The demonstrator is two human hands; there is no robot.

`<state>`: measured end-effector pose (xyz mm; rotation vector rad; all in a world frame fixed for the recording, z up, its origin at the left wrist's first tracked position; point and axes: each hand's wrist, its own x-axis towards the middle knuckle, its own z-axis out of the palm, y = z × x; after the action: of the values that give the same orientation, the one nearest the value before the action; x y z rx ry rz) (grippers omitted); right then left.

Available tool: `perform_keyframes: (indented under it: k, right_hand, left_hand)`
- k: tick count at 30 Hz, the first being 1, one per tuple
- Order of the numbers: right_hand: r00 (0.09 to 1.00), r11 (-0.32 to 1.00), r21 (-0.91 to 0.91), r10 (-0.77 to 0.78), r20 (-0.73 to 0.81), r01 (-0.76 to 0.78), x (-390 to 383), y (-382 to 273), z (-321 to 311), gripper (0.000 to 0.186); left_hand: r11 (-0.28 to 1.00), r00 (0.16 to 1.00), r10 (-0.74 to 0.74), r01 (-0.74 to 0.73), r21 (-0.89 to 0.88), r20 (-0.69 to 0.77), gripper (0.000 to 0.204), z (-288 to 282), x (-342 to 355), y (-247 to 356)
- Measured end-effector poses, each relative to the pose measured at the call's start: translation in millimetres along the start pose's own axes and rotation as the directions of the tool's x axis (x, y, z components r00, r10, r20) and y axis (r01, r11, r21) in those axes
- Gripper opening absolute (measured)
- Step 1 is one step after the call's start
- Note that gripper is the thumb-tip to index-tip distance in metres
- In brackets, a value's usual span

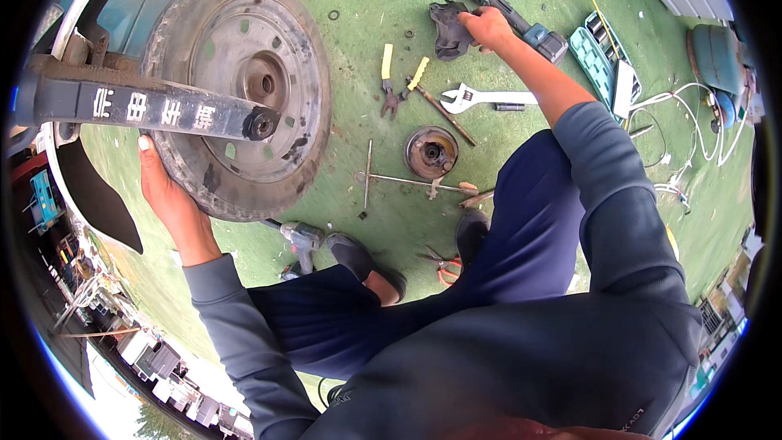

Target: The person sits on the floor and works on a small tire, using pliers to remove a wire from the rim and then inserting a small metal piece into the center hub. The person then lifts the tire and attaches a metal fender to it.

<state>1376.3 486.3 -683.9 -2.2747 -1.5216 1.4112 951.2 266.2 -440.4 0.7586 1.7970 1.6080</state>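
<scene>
A wheel (301, 73) with a worn black tyre and grey steel rim stands upright at the left. My left hand (173, 208) grips the tyre's lower left edge, thumb raised, other fingers partly hidden behind it. A black arm with white lettering (122, 102) crosses in front of the wheel and ends near its hub. On the right, my right hand (490, 30) is closed on a crumpled black cloth-like piece (450, 31), perhaps a glove, low over the floor. An angle grinder (497, 0) lies just beyond that hand.
On the green floor lie yellow-handled pliers (387, 73), an adjustable wrench (489, 98), a round brake drum-like part (431, 152), a T-handle wrench (407, 181), a power drill (303, 240) and red-handled pliers (446, 270). A teal socket case (599, 57) and white hose (696, 106) are right.
</scene>
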Motion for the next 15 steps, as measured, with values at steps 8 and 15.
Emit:
perform_keyframes:
  k: [8,15]
  right_hand:
    - [0.934,0.827,-0.495,-0.348,-0.077,0.268,-38.0,-5.5,3.9,0.049]
    - [0.949,0.862,-0.401,-0.303,0.082,0.310,-96.1,-11.1,34.7,0.052]
  left_hand:
    - [0.998,0.999,-0.003,0.005,0.057,-0.050,0.056,7.9,-3.4,7.9]
    - [0.996,0.996,-0.021,0.027,0.081,-0.083,0.056,2.8,-6.4,3.3]
